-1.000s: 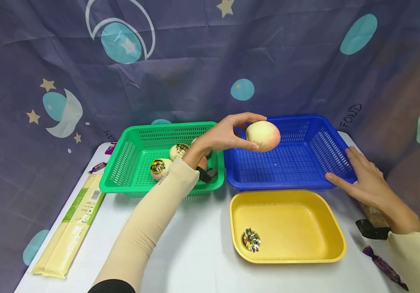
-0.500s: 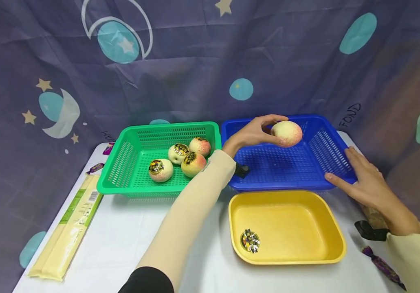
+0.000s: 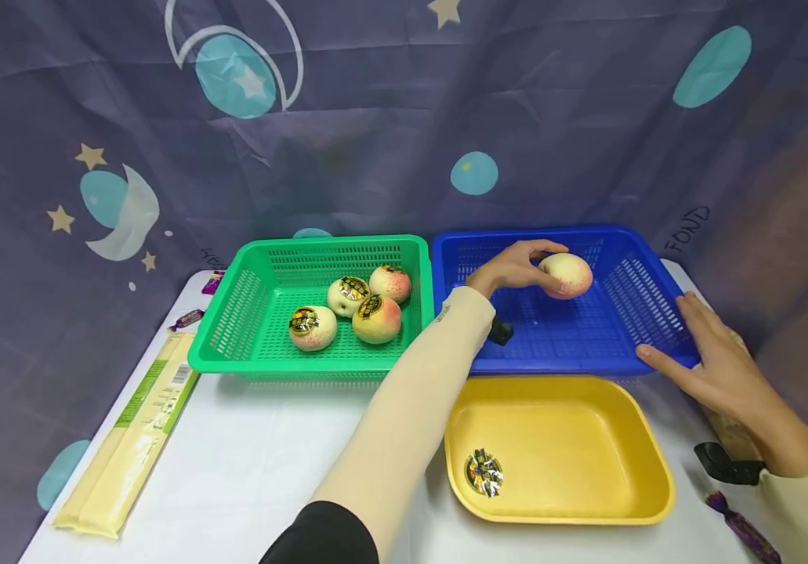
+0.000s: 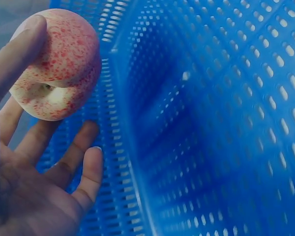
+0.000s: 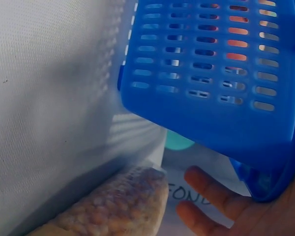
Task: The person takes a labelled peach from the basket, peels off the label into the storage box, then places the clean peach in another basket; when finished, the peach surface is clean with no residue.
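L hand (image 3: 509,269) grips peach (image 3: 567,275) (over basket (image 3: 650,313)) —

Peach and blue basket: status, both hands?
Left hand grips peach low inside blue basket. Right hand rests flat on the basket's right corner, no grip. Basket floor under peach bare.

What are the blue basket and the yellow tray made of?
The blue perforated basket looks like moulded plastic: rows of slots, slightly glossy walls. The smooth yellow rectangular tray also seems plastic: one even colour, rounded rim, soft sheen, no holes.
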`<state>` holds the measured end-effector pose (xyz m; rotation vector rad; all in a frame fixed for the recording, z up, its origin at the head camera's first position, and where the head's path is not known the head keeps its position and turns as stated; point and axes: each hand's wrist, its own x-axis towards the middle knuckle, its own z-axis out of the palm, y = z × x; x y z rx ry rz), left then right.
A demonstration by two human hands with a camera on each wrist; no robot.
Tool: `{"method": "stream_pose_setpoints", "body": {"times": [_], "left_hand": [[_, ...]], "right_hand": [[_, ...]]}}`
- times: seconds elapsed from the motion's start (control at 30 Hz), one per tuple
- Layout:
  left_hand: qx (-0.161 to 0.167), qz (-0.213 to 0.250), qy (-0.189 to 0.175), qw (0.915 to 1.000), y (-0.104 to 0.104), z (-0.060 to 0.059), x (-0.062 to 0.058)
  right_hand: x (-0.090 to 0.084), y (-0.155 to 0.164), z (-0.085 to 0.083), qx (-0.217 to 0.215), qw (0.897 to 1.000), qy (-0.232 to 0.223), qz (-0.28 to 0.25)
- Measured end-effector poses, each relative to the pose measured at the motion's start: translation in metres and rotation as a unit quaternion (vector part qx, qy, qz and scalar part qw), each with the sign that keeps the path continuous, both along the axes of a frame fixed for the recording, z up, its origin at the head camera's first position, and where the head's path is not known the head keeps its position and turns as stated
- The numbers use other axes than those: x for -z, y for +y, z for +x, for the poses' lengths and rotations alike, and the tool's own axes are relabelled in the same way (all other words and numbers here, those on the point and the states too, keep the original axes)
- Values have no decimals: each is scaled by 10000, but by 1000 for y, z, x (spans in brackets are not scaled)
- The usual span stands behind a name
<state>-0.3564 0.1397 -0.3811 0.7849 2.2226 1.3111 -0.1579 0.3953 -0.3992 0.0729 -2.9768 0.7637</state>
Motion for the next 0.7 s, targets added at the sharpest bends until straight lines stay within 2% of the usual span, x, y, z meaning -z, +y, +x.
{"method": "stream_pose_setpoints", "body": {"times": [0.23,0.37,0.7], "left_hand": [[-114,-409,15,9991,17,-2,11],[-169,-494,50,9986,20,-3,18],[-202,-695,327,9968,18,-2,24]], "right_hand": [[2,3,-1,-26,10000,-10,-64],[2,3,-1,-9,9999,11,-111],[3,2,-1,37,9999,-14,-146]]}}
